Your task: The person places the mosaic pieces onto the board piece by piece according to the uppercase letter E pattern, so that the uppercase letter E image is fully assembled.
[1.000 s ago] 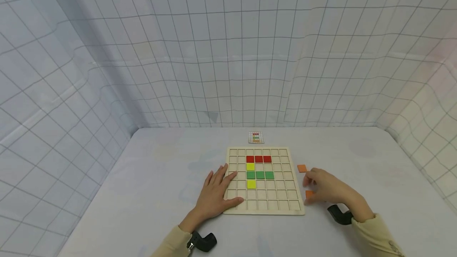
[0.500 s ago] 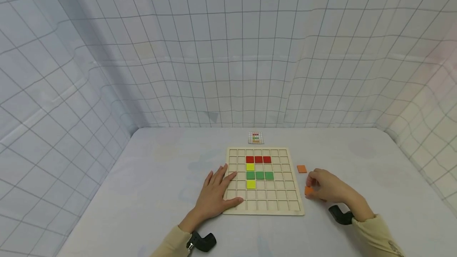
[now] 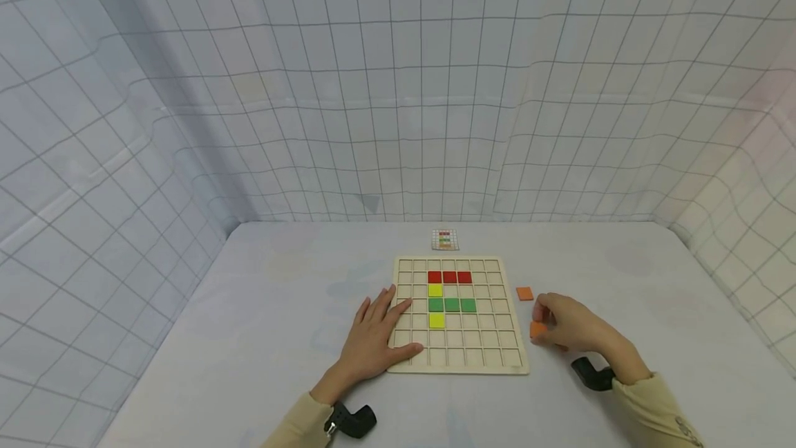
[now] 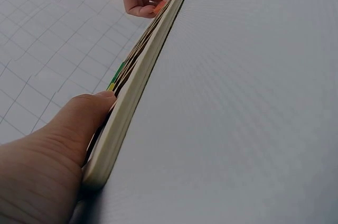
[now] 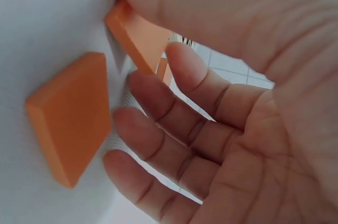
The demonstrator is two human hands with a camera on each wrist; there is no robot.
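My left hand [image 3: 370,341] rests with spread fingers on the left edge of a pale wooden grid board [image 3: 472,358], its thumb on the lower left squares. To the right of the board, my right hand [image 3: 569,323] pinches an orange square tile [image 5: 145,36] between thumb and fingers; the tile is tilted. A second orange tile [image 5: 74,118] lies on the table beneath that hand, mostly hidden in the head view. Another orange tile [image 3: 525,294] lies beyond the fingers. On the board sit red tiles [image 3: 450,277], yellow tiles [image 3: 437,321] and green tiles [image 3: 452,305].
A small printed card [image 3: 445,240] with a coloured grid pattern lies behind the board. White cloth covers the table [image 3: 280,282]. Grid-lined cloth walls [image 3: 398,109] rise at the back and both sides.
My right thumb and fingers have come together on the near orange tile, which has shifted slightly away from me and tipped up. My left hand has stayed on the board.
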